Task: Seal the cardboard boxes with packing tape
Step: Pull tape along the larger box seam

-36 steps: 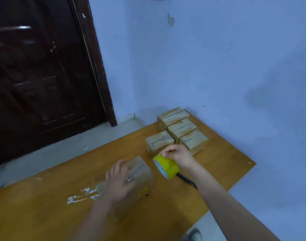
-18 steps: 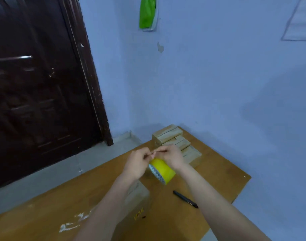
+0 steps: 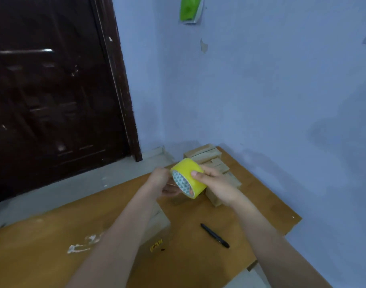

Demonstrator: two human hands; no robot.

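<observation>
- Both hands had lifted the tape (image 3: 188, 177) higher since half a second before, clear of the table (image 3: 250, 206).
- Right hand (image 3: 216, 185) gripped the yellow roll, thumb on its outer face — its patterned core faced the camera.
- Left hand (image 3: 162, 181) was curled at the roll's left edge; whether it pinched the tape end could not be told.
- One box (image 3: 157, 227) lay under the left forearm; more boxes (image 3: 207, 154) sat behind the hands.
- Pen (image 3: 215, 235) lay on the table, right of the near box.

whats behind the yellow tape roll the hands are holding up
Behind the tape roll sit small cardboard boxes at the table's far corner. The roll and the right hand cover several, so their count and tops cannot be seen.
</observation>
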